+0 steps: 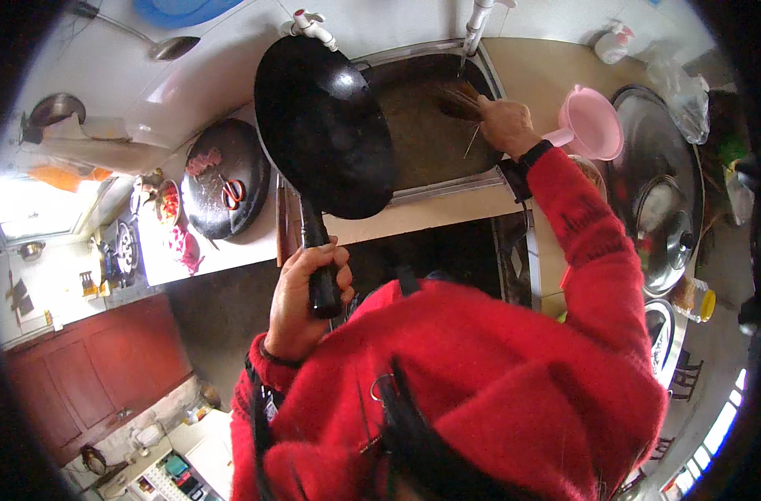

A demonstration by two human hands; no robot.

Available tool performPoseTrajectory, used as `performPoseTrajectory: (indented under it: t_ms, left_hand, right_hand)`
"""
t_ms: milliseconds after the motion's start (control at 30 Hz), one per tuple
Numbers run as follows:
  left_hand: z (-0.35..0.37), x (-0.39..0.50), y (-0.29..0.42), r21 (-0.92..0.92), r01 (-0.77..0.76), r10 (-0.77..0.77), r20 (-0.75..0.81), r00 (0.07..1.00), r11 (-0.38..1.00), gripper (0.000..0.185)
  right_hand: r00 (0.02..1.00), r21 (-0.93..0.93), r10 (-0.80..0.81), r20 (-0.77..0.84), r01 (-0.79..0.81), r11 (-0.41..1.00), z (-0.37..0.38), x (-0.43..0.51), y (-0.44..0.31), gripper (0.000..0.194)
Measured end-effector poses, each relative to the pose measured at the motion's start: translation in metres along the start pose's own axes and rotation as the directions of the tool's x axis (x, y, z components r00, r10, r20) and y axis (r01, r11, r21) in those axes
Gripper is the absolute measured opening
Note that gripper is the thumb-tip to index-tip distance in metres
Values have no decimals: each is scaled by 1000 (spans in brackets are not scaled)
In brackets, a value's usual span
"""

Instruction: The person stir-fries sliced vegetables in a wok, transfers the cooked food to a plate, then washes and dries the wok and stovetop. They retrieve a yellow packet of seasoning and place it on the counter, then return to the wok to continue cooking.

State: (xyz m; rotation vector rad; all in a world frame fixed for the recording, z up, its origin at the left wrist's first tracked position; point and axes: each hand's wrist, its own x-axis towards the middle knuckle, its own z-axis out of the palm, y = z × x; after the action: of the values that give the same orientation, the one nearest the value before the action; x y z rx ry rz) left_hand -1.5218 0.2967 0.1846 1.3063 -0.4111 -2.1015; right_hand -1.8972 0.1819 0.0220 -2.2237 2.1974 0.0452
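Note:
My left hand (311, 294) grips the black handle of a dark wok (327, 125), which is tilted up over the left part of the sink (430, 181). A bundle of stiff bristles, apparently a straw pot brush (459, 103), is in my right hand (509, 128) over the sink's far right side. Just above the brush, a white pipe tap (476, 28) reaches down, and a thin trickle seems to come from it. Another white tap (311, 28) stands behind the wok's upper rim. The bottom of the sink looks brown and dim.
Left of the wok, a round black board (199, 194) holds scissors (232, 194) and raw meat (204, 163), beside a bowl of chopped red food (169, 201). At right are a pink dipper (593, 122), a large glass-and-metal lid (647, 181), a white pump bottle (612, 45) and a yellow-capped jar (694, 300).

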Motion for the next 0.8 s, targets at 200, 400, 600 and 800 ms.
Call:
performPoseTrajectory:
  t_ms: [200,400,600,800]
  left_hand:
    - [-33,15,-28,-215,89,-47,193,980,973,29]
    - [-79,103,-66,-254,308,-188,405,895,917,34]
    - [-93,147,-81,-225,380,-235,485,842,897,36]
    - [-91,159,-72,-136,429,-348,394,851,893,30]
  right_hand:
    - [991,168,-121,-64,130,977,-34,-17,-33,32]
    - [869,445,-421,259,280,851,-63,-41,-38,28]
    - [971,-227,-229,74,240,944,4,39,-35,17]
    - [978,378,-148,-149,195,905,54,53,-143,37]
